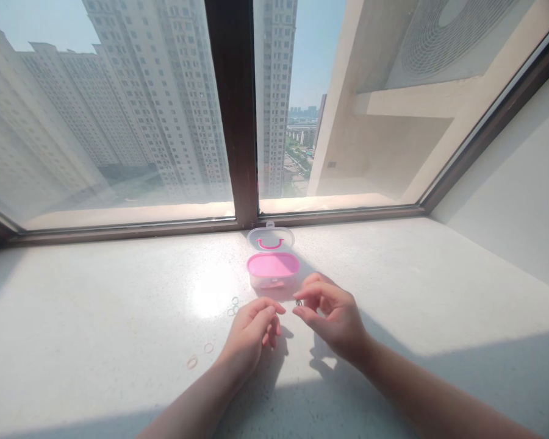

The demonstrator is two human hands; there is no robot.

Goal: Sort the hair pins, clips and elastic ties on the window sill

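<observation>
A small clear plastic box (273,269) with pink contents stands open on the white windowsill, its lid (270,238) tipped back toward the window. Just in front of it my right hand (333,317) pinches a tiny dark ring (298,302) between thumb and forefinger. My left hand (251,335) hovers beside it with fingers curled in toward the thumb, nothing visible in them. Small pale rubber bands (233,305) lie on the sill left of my left hand, and two orange ones (200,355) lie nearer to me.
The white stone sill (96,317) stretches wide to both sides. A dark window frame (232,110) and glass rise behind the box. A white wall (521,183) closes in at the right.
</observation>
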